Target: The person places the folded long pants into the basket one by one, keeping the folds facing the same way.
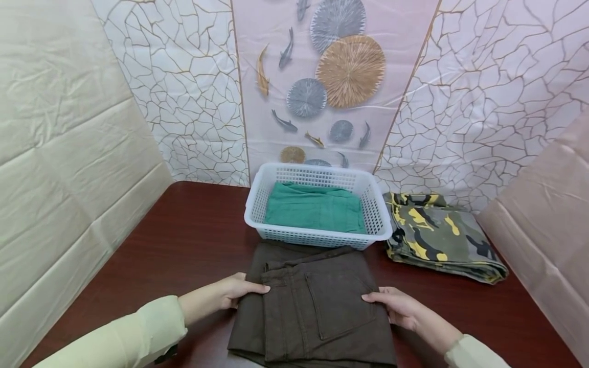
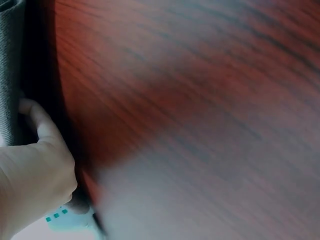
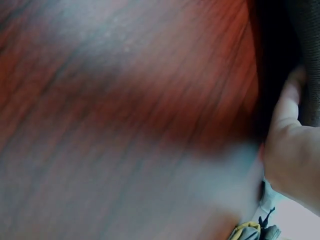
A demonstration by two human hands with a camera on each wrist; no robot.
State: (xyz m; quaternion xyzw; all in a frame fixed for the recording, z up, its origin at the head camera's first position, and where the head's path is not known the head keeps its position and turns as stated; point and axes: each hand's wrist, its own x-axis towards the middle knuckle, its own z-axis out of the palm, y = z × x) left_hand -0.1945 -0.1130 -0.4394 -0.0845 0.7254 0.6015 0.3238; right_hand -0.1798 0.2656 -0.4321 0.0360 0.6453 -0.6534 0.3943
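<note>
Left hand [image 1: 235,289] and right hand [image 1: 399,305] pinch opposite sides of the folded brown trousers [image 1: 341,306], thumbs uppermost; trousers sit before the white basket [image 1: 317,236]; apparent step: handling the folded bundle; moving it calls for level, even support.

1. I see trousers [image 1: 340,312] at the counter's [image 1: 202,230] front, between the left hand [image 1: 238,289] and right hand [image 1: 397,305].
2. Just behind them sits a basket [image 1: 317,238], a cloth [image 1: 317,212] inside.
3. Right of the basket lies a garment [image 1: 437,235].
</note>
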